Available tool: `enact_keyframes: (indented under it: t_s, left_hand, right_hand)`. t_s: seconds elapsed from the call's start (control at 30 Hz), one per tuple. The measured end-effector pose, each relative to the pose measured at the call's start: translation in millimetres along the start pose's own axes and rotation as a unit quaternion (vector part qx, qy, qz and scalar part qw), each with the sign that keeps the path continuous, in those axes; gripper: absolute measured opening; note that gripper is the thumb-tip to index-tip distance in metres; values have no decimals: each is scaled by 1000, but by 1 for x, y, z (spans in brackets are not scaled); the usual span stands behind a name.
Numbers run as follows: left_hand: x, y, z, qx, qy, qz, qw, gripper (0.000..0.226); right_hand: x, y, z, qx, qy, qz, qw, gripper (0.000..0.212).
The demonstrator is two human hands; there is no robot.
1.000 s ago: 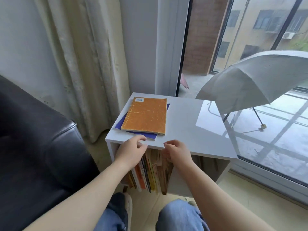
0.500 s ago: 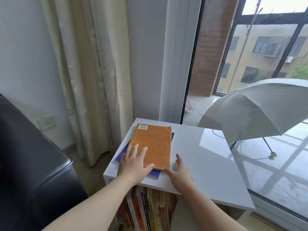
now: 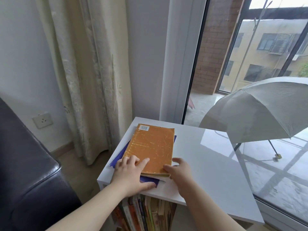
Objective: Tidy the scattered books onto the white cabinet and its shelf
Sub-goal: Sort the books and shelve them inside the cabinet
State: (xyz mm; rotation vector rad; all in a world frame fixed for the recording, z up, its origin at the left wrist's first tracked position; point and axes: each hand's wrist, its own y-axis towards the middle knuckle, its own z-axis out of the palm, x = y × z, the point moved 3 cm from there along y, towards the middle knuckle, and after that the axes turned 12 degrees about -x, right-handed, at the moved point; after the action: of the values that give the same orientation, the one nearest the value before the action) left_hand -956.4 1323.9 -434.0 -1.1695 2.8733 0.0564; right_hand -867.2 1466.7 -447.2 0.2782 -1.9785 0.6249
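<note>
Orange is the colour of the top book. This orange book point(image 3: 150, 150) lies flat on a blue book point(image 3: 148, 180), and both sit on the left part of the top of the white cabinet point(image 3: 208, 164), close to its front edge. The blue book sticks out a little at the left and at the front. A bit of white paper point(image 3: 162, 178) peeks out under the near right corner of the orange book.

The left hand point(image 3: 130, 175) rests on the near left corner of the orange book. Its fingers point(image 3: 143, 162) lie flat and a little spread on the cover, and its thumb reaches across the blue book.

The right hand point(image 3: 180, 172) is at the near right corner. Its thumb touches the top of the orange book, and its other fingers are loosely spread beside the book's right edge. It is not holding anything tight.

Under the cabinet top, on the shelf, a row of books point(image 3: 145, 212) stands upright, packed side by side.

A dark sofa point(image 3: 25, 172) is on the left. A cream curtain point(image 3: 86, 72) hangs behind the cabinet, with a wall socket point(image 3: 42, 120) near it. Outside the big window point(image 3: 216, 64) an open grey umbrella point(image 3: 260, 110) sits on the wet ground.
</note>
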Motion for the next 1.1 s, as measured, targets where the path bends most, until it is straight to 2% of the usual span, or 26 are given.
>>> enact_keyframes:
  t_s: [0.1, 0.2, 0.27, 0.33, 0.47, 0.57, 0.67, 0.73, 0.8, 0.87, 0.93, 1.0, 1.03, 1.1]
  left_hand:
    - [6, -2, -1, 11, -42, -22, 999, 78]
    - [21, 0, 2, -21, -137, -125, 982, 67]
    - [29, 0, 7, -29, -150, -192, 970, 70]
    - [29, 2, 7, -16, -133, -205, 969, 73]
    - [20, 3, -1, -25, -90, -176, 980, 65]
    - [16, 1, -1, -47, -84, -179, 979, 60]
    - [14, 4, -3, -78, -127, -201, 968, 50]
    - [16, 4, -5, -107, -230, -261, 931, 40]
    - [18, 2, -6, -141, -365, -328, 860, 39]
    - [17, 2, -14, -184, -469, -352, 789, 38]
    - [11, 3, -24, -186, -535, -350, 746, 36]
    - [1, 4, -36, -169, -579, -339, 722, 37]
    - [-4, 4, -42, -164, -609, -339, 698, 36]
    - [-13, 2, -62, -141, -700, -348, 607, 34]
  right_hand:
    - [-1, -1, -3, 11, -21, 5, 1000, 32]
    - [-3, -1, -7, 12, -44, -4, 999, 18]
    - [-5, -3, -7, 7, -57, -14, 998, 13]
    - [-6, -6, -7, -8, -65, -24, 998, 16]
    - [-5, -12, -6, -19, -110, -60, 992, 38]
    - [-5, -16, -6, -23, -118, -73, 990, 40]
    - [-5, -19, -8, -15, -135, -93, 986, 40]
    - [-5, -21, -10, -13, -145, -107, 983, 37]
    - [-6, -22, -11, -5, -148, -114, 982, 36]
    - [-6, -24, -13, 12, -143, -121, 982, 38]
    - [-7, -26, -14, 35, -142, -131, 981, 44]
    - [-8, -30, -16, 50, -137, -146, 979, 62]
    - [-9, -32, -17, 52, -134, -160, 977, 74]
    - [-6, -38, -25, 21, -122, -203, 971, 93]
